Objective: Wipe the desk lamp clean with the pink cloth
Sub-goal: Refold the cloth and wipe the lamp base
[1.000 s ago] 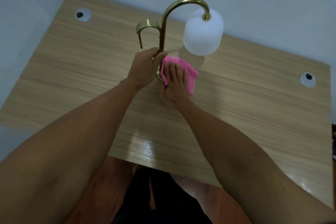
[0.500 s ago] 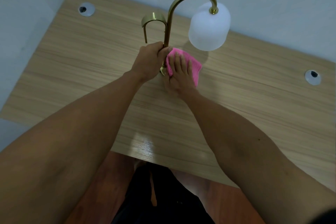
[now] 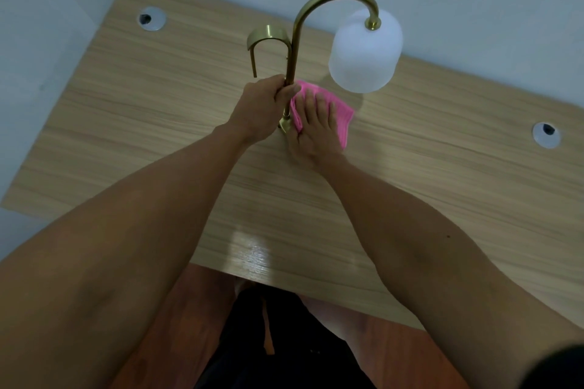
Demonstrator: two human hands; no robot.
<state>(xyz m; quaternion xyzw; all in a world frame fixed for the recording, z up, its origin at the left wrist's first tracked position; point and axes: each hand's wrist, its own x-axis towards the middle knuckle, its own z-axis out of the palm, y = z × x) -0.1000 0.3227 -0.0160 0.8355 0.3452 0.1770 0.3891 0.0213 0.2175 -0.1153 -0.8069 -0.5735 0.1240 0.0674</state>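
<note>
left hand [image 3: 264, 107] gripping lamp stem [image 3: 292, 50] | right hand [image 3: 317, 133] flat on pink cloth [image 3: 343, 117]

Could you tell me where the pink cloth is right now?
In the head view, the pink cloth lies flat under the right hand, beside the lamp stem, below the white shade.

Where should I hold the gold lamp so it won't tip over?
Grip the brass desk lamp low on its straight upright stem, coming from the left side, as the left hand does. The frosted white shade hangs out to the right, and the pink cloth under the right hand fills that side.
</note>
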